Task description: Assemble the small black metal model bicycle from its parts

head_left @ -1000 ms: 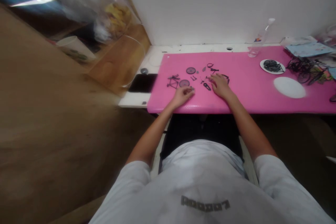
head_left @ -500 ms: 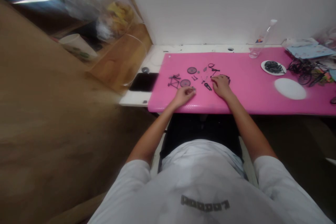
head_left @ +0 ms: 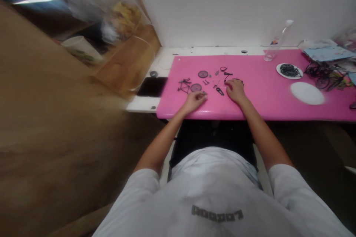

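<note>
Both hands rest on a bright pink rectangular mat (head_left: 267, 96) laid over a white tabletop (head_left: 143, 105). Just beyond the mat's edge, out past the left hand, lies a flat black rectangular phone (head_left: 151, 87). Well off beyond the right hand sits a plain white oval disc (head_left: 307, 93), and farther out a small white round plate (head_left: 289, 70) carrying dark small parts. The left hand (head_left: 194, 100) lies loosely curled, fingertips drawn together near a tiny part; whether it pinches anything cannot be told. The right hand (head_left: 236, 91) lies palm down, fingers slightly spread, covering a dark piece at its fingertips; contact cannot be confirmed. Just ahead of the left hand lie a small black miniature bicycle frame (head_left: 183, 86) and a grey toy wheel (head_left: 195, 87); a second grey wheel (head_left: 203, 74) lies farther out. Between the hands lies a small black elongated part (head_left: 219, 91).
</note>
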Tool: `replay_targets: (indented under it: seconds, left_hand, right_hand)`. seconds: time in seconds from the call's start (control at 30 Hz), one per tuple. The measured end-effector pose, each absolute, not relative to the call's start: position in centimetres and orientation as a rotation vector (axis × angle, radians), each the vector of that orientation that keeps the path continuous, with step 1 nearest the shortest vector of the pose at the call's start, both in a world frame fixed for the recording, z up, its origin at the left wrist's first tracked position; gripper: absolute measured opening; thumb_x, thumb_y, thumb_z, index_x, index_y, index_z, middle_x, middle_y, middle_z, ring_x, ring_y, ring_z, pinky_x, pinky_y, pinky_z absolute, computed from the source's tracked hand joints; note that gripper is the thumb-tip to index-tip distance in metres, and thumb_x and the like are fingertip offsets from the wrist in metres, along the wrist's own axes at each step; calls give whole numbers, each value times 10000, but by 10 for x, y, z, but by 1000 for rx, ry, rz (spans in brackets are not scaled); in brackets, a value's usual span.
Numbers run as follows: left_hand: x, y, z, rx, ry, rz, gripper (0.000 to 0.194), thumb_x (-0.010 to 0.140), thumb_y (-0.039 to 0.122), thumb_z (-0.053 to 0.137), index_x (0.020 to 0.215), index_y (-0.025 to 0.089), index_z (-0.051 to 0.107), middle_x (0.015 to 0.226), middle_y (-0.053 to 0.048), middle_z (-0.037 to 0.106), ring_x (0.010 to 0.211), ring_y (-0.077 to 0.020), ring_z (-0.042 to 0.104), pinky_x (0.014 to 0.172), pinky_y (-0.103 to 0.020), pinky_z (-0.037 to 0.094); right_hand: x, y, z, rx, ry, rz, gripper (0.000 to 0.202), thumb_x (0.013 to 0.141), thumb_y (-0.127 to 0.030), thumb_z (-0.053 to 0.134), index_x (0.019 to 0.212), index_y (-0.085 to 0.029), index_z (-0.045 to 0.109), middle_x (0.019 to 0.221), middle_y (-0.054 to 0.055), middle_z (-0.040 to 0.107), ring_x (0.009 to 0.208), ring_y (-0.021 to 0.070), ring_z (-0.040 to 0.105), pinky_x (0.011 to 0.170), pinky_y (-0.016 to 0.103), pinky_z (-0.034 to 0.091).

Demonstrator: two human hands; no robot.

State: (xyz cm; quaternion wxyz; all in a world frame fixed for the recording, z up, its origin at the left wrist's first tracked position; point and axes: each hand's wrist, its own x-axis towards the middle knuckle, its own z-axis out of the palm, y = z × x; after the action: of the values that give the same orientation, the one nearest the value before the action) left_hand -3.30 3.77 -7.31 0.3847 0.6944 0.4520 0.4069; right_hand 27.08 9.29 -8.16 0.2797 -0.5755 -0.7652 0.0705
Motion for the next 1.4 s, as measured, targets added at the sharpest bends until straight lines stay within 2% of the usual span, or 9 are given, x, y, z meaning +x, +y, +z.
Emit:
replay_targets:
  seconds: [0.13, 0.27, 0.37, 0.57, 0.67, 0.8, 1.07, 1.2, 1.4]
  left_hand:
    - [-33, 37, -70, 1766, 1161, 1032, 333, 920, 426, 858, 1076, 134, 822, 927, -103, 819, 826, -196, 702, 793, -339, 608]
    - [-33, 38, -71, 1770, 1158, 1018, 311, 932, 386, 852, 1093, 121, 821, 954, -117, 825, 809, -190, 696, 794, -345, 609]
    - [-34, 41, -78, 1775, 1153, 1016, 302, 945, 375, 836, 1106, 119, 823, 968, -119, 825, 804, -180, 687, 781, -330, 599]
    - [-38, 48, -92, 1780, 1077, 1059, 327, 949, 411, 816, 1119, 131, 822, 985, -113, 818, 782, -165, 670, 755, -317, 575]
    - [-38, 49, -94, 1788, 1059, 1069, 339, 945, 416, 817, 1127, 130, 825, 994, -114, 820, 786, -165, 672, 758, -312, 569]
    - [-38, 49, -94, 1786, 1063, 1076, 312, 950, 385, 818, 1125, 127, 825, 1040, -125, 830, 831, -171, 695, 804, -318, 583]
    - [-36, 47, -89, 1773, 1106, 1058, 324, 947, 384, 847, 1115, 109, 818, 1055, -135, 832, 887, -188, 720, 867, -337, 603]
    - [-35, 46, -87, 1761, 1109, 1052, 313, 949, 371, 846, 1110, 104, 821, 1029, -133, 830, 864, -180, 713, 860, -336, 601]
    - [-34, 44, -84, 1743, 1085, 1057, 322, 948, 376, 850, 1121, 106, 816, 1026, -131, 831, 874, -185, 708, 863, -341, 605]
  right_hand:
    - [268, 87, -80, -1542, -2061, 137, 541, 964, -263, 541, 1458, -198, 752, 1443, 195, 697, 1367, 436, 555, 1213, 660, 406]
    - [263, 84, -82, -1492, -2089, 105, 415, 993, -318, 564, 1289, -273, 851, 1506, 151, 649, 1413, 426, 524, 1228, 691, 398]
    - [263, 85, -82, -1488, -2095, 117, 371, 998, -303, 569, 1194, -263, 881, 1468, 155, 672, 1404, 420, 537, 1233, 683, 410]
    - [263, 83, -79, -1451, -2145, 123, 420, 998, -303, 596, 1350, -269, 823, 1565, 138, 621, 1494, 409, 476, 1276, 683, 377]
    - [261, 82, -78, -1439, -2179, 121, 387, 998, -318, 610, 1308, -280, 839, 1608, 116, 590, 1553, 414, 411, 1297, 691, 350]
    - [262, 84, -79, -1472, -2139, 117, 333, 993, -330, 614, 1193, -233, 863, 1533, 160, 628, 1495, 416, 477, 1295, 653, 371]
    - [270, 90, -85, -1516, -2071, 73, 519, 949, -345, 590, 1414, -165, 737, 1539, 201, 616, 1480, 444, 481, 1292, 671, 364]
    - [270, 92, -90, -1535, -2065, 81, 516, 960, -369, 578, 1392, -159, 768, 1567, 196, 606, 1519, 469, 428, 1303, 688, 336]
    - [272, 98, -96, -1533, -2035, 99, 458, 988, -364, 546, 1324, -187, 802, 1480, 208, 650, 1436, 438, 499, 1255, 688, 374]
